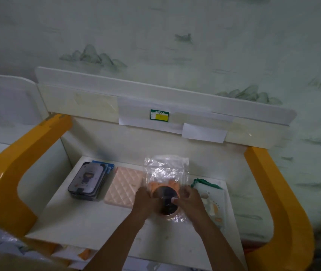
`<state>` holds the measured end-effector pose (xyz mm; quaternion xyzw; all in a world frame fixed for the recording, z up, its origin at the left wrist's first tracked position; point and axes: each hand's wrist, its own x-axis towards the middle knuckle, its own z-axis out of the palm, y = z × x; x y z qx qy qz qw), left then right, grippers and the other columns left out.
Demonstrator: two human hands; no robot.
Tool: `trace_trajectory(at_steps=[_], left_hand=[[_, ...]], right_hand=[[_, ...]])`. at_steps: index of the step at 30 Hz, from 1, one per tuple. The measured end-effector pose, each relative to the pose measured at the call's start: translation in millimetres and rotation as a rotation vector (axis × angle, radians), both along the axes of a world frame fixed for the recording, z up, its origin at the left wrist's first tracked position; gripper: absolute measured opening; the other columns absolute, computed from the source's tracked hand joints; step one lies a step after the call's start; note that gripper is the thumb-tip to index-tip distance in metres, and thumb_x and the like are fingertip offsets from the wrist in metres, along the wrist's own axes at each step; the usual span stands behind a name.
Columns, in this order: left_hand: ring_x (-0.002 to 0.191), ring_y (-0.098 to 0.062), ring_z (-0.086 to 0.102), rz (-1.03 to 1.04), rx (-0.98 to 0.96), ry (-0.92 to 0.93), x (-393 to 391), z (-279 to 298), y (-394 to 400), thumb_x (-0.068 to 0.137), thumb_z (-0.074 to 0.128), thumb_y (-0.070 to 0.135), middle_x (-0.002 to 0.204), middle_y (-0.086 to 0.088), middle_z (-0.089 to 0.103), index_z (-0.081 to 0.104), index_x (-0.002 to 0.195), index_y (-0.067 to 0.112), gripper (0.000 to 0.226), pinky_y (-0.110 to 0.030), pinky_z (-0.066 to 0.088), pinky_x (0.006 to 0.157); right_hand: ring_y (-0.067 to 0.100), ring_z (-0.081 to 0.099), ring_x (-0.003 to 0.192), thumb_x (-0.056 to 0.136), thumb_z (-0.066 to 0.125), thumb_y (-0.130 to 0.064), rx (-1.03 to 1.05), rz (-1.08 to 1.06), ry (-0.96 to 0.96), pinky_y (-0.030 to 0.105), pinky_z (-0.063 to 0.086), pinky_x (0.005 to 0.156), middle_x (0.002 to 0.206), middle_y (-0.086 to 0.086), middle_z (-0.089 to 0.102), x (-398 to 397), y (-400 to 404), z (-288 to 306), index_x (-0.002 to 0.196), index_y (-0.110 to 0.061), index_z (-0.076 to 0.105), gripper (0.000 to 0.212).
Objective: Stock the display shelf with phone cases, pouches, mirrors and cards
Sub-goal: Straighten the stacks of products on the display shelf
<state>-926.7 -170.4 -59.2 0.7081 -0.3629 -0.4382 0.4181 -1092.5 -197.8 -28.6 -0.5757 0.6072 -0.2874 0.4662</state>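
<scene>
fingers (176, 200) both hands pinch bagged mirror (166, 200) | on shelf (89, 218) | beside pink pouch (123, 187)

- One view only, head cam, so no overlap with another view.
- Looks forward and down onto the white shelf (89, 218), from close in front of it.
- Wide angle: yellow side brackets (16, 173) bow outward at the frame edges.
- Both forearms enter from the bottom; hands sit just below center.
- Top half is wallpapered wall (175, 36).
- Dim, soft focus; probably slightly tilted.
</scene>
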Motion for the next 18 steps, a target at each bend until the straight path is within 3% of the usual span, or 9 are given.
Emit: trace_trajectory(at_steps=[2,5,7,9,11,14,15,16,18], left_hand=[[0.073,-0.023,0.069,0.026,-0.118,-0.027,-1,5,-1,0.078,0.074,0.016,0.089,-0.011,0.069,0.069,0.091,0.011,0.014,-0.025,0.058,0.059],[0.092,-0.018,0.058,0.043,-0.278,-0.089,-3,12,4,0.073,0.065,-0.003,0.104,-0.006,0.050,0.055,0.102,0.013,0.035,-0.010,0.048,0.066],[0.097,-0.005,0.053,0.017,-0.398,-0.160,-4,18,14,0.065,0.062,0.000,0.097,-0.001,0.046,0.051,0.104,0.014,0.043,-0.001,0.041,0.072],[0.097,-0.001,0.057,-0.043,-0.468,-0.173,-6,19,21,0.062,0.060,0.005,0.096,0.005,0.051,0.052,0.108,0.011,0.047,-0.001,0.040,0.076],[0.100,0.000,0.059,-0.109,-0.454,-0.108,-6,23,27,0.072,0.064,0.000,0.103,0.005,0.052,0.045,0.117,0.009,0.049,-0.003,0.043,0.077],[0.105,-0.009,0.060,-0.144,-0.426,-0.059,-8,17,32,0.080,0.059,-0.018,0.105,0.009,0.054,0.041,0.116,0.021,0.055,-0.004,0.045,0.077],[0.103,-0.005,0.061,-0.143,-0.453,-0.075,-9,15,33,0.080,0.057,-0.020,0.106,0.011,0.055,0.043,0.113,0.024,0.057,-0.004,0.045,0.079],[0.101,0.001,0.062,-0.150,-0.488,-0.115,-10,12,33,0.080,0.057,-0.019,0.105,0.012,0.058,0.047,0.111,0.027,0.057,-0.005,0.045,0.081],[0.091,0.005,0.063,-0.203,-0.540,-0.230,-13,12,32,0.078,0.056,-0.010,0.096,0.011,0.063,0.057,0.102,0.030,0.047,-0.013,0.049,0.080]], right_hand=[[0.014,0.064,0.089,0.066,0.075,-0.013,-0.099,0.005,-0.005,0.033,0.056,0.075,0.097,0.001,0.062,-2,2,-3,0.089,-0.027,0.060,0.031],[0.007,0.062,0.097,0.078,0.070,0.001,-0.126,0.001,-0.064,0.025,0.052,0.078,0.104,-0.007,0.064,-4,5,-10,0.105,-0.040,0.056,0.051],[0.005,0.062,0.096,0.078,0.070,0.002,-0.168,-0.034,-0.067,0.023,0.051,0.081,0.104,-0.014,0.063,-4,9,-14,0.111,-0.046,0.049,0.062],[-0.002,0.061,0.091,0.077,0.071,0.005,-0.198,-0.055,-0.041,0.010,0.047,0.075,0.102,-0.018,0.059,-2,14,-15,0.120,-0.039,0.041,0.068],[-0.004,0.061,0.096,0.074,0.071,0.008,-0.201,-0.047,-0.061,0.006,0.046,0.072,0.106,-0.016,0.059,-2,17,-15,0.131,-0.029,0.040,0.075],[-0.018,0.052,0.099,0.075,0.067,0.009,-0.229,-0.043,-0.049,0.003,0.042,0.079,0.111,-0.027,0.051,0,21,-23,0.129,-0.037,0.035,0.077],[-0.017,0.052,0.099,0.076,0.066,0.006,-0.242,-0.062,-0.032,0.007,0.043,0.084,0.111,-0.027,0.051,2,23,-26,0.123,-0.039,0.037,0.071],[-0.010,0.055,0.098,0.077,0.065,0.000,-0.260,-0.067,-0.032,0.019,0.049,0.089,0.109,-0.021,0.055,5,26,-28,0.117,-0.038,0.041,0.061],[0.005,0.062,0.093,0.072,0.064,-0.019,-0.279,-0.059,-0.067,0.044,0.054,0.086,0.103,-0.008,0.063,11,28,-36,0.108,-0.030,0.050,0.040]])
